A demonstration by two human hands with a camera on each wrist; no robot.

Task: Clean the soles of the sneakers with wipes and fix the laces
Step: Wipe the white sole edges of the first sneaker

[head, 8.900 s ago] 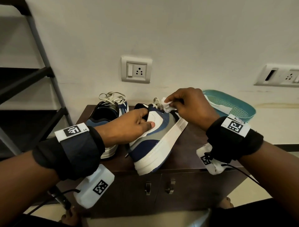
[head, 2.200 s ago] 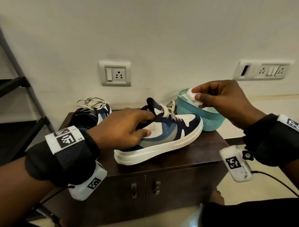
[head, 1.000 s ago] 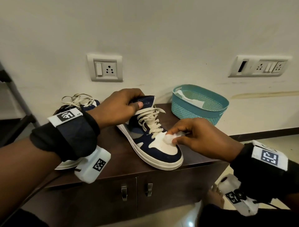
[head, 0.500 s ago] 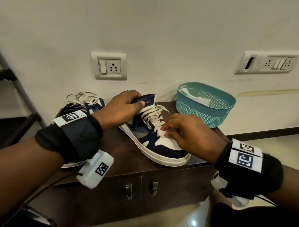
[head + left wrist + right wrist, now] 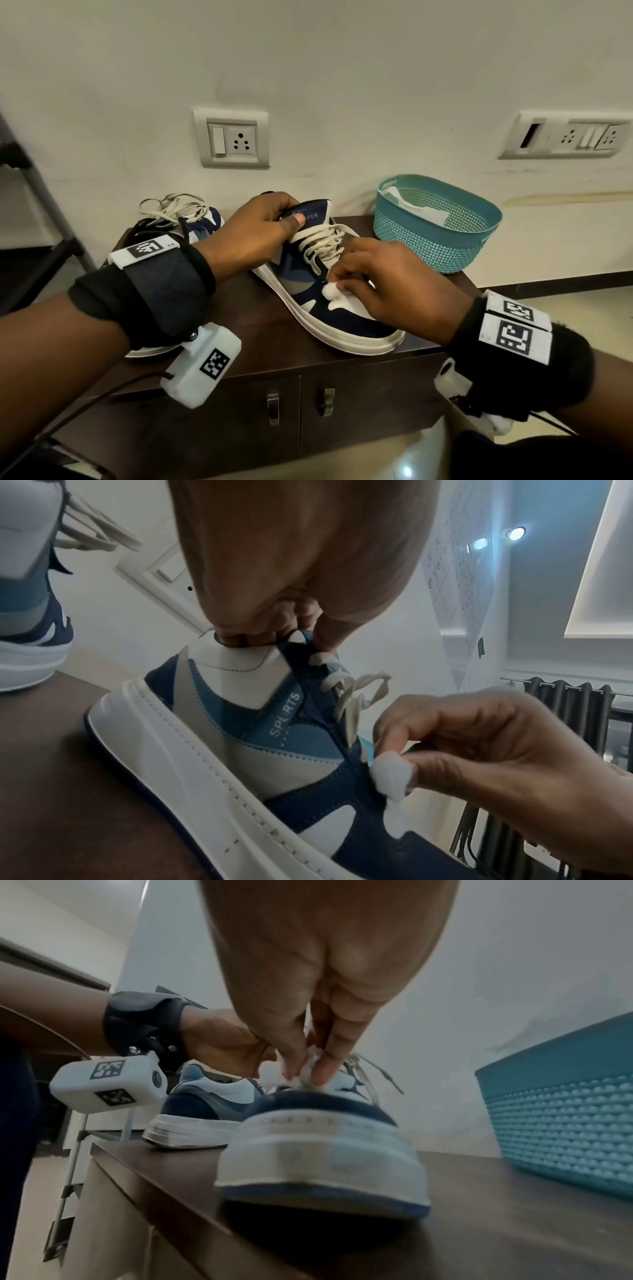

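Note:
A blue, grey and white sneaker (image 5: 308, 291) (image 5: 246, 750) (image 5: 322, 1148) stands upright on the dark cabinet top (image 5: 260, 329), toe toward me. My left hand (image 5: 263, 229) (image 5: 291, 631) grips its tongue and collar at the top. My right hand (image 5: 376, 284) (image 5: 304, 1066) pinches a crumpled white wipe (image 5: 329, 291) (image 5: 392, 773) (image 5: 274, 1073) and presses it on the upper just below the cream laces (image 5: 318, 246). The second sneaker (image 5: 178, 222) (image 5: 202, 1112) sits behind my left wrist, with loose laces on top.
A teal perforated basket (image 5: 438, 240) (image 5: 561, 1112) holding white wipes stands at the back right of the cabinet. Wall sockets (image 5: 233, 138) are above. A metal rack (image 5: 34, 212) stands to the left. The cabinet front has two handles (image 5: 298, 404).
My right hand with the wipe has slid slightly along the sneaker's upper near the lowest laces. My left hand keeps its grip on the tongue.

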